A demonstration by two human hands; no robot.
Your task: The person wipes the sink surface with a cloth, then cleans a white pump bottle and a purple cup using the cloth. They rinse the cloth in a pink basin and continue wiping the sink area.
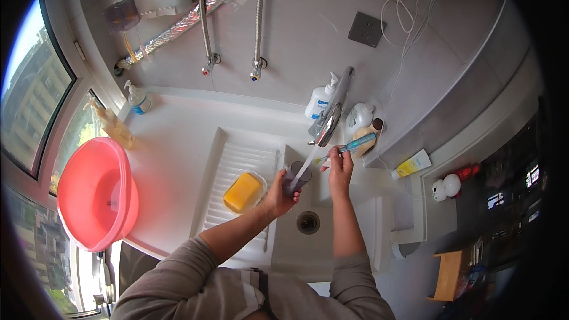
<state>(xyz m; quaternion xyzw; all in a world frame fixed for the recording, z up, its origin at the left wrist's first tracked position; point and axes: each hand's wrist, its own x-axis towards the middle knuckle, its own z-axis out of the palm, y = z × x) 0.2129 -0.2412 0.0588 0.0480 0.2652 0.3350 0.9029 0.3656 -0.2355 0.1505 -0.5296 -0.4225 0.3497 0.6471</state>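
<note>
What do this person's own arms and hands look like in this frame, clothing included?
Both arms wear grey-brown sleeves pushed up above the elbows, leaving the forearms bare. The left hand and right hand are bare: no gloves, and no watch or rings that I can make out.

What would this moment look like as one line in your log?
left hand: holds dark cup under running tap | right hand: holds blue toothbrush by the water | sink: yellow soap on drainboard

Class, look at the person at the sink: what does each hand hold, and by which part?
The left hand grips a dark cup around its side, under the running tap. The right hand holds a toothbrush by the middle of its blue handle.
</note>
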